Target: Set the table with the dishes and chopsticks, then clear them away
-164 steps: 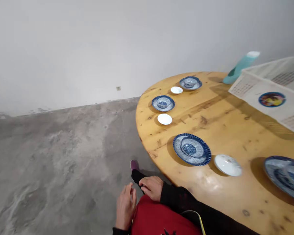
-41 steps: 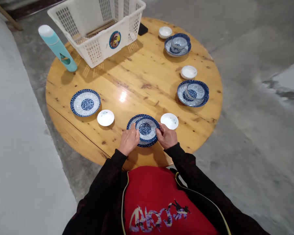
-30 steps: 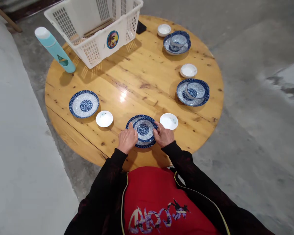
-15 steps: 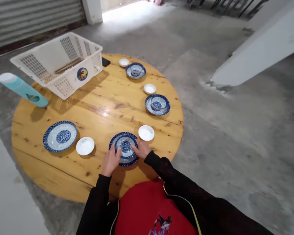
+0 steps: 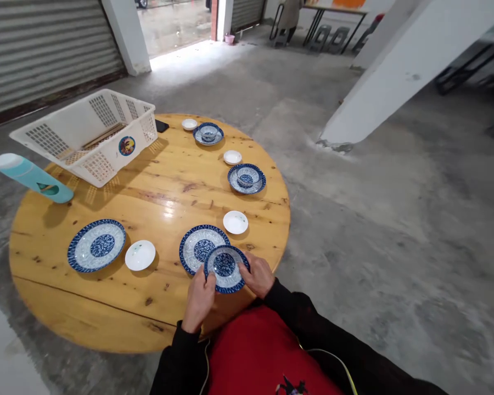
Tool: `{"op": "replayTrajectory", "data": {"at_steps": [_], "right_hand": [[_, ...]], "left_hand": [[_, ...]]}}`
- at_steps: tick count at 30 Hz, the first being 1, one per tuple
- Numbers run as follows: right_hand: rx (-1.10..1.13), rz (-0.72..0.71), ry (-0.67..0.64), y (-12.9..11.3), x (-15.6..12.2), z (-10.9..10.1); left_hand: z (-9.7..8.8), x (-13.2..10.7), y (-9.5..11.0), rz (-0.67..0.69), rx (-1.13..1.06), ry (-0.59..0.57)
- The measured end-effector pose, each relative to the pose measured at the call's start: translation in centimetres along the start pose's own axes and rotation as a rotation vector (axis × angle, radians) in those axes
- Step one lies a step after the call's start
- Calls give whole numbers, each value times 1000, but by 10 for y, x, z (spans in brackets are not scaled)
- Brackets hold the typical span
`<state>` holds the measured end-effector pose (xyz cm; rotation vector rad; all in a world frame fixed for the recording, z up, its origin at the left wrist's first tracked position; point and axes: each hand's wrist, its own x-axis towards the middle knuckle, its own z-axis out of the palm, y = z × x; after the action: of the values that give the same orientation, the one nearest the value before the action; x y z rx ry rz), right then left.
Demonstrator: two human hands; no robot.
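Both hands hold a small blue-and-white plate (image 5: 225,267) by its rim, tilted near the table's front edge. My left hand (image 5: 200,299) grips its lower left side with the thumb on top. My right hand (image 5: 259,274) pinches the right side; the fingers underneath are hidden. Just behind, a larger blue-rimmed plate (image 5: 200,241) lies on the round wooden table (image 5: 148,192), partly covered by the small one. Close by on the right is a small white dish (image 5: 235,222). Farther left sit another large patterned plate (image 5: 96,245) and a white dish (image 5: 140,255).
A white plastic basket (image 5: 107,159) stands at the back left beside a tilted-looking turquoise cylinder (image 5: 35,178) and a black phone (image 5: 162,126). Along the right edge are patterned plates (image 5: 247,188) (image 5: 208,141) with glass bowls, plus white dishes (image 5: 233,157). A pillar (image 5: 366,93) rises beyond.
The small plate has moved from over the large plate toward my body and slightly right, uncovering most of the large plate. Both hands moved with it. My view has tilted up.
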<state>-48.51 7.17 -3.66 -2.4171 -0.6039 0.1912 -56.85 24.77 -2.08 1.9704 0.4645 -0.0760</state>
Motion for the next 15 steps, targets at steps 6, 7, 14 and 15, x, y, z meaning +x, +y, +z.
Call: {"op": "replayTrajectory", "data": {"at_steps": [6, 7, 14, 15], "right_hand": [[11, 107, 29, 30, -53, -8], [18, 114, 17, 35, -57, -9], [101, 30, 27, 83, -59, -42], [116, 11, 45, 96, -58, -52]], "left_hand": [[40, -25, 1, 13, -18, -109], [46, -28, 2, -2, -8, -107], [100, -37, 33, -53, 49, -31], [114, -35, 43, -63, 58, -20]]}}
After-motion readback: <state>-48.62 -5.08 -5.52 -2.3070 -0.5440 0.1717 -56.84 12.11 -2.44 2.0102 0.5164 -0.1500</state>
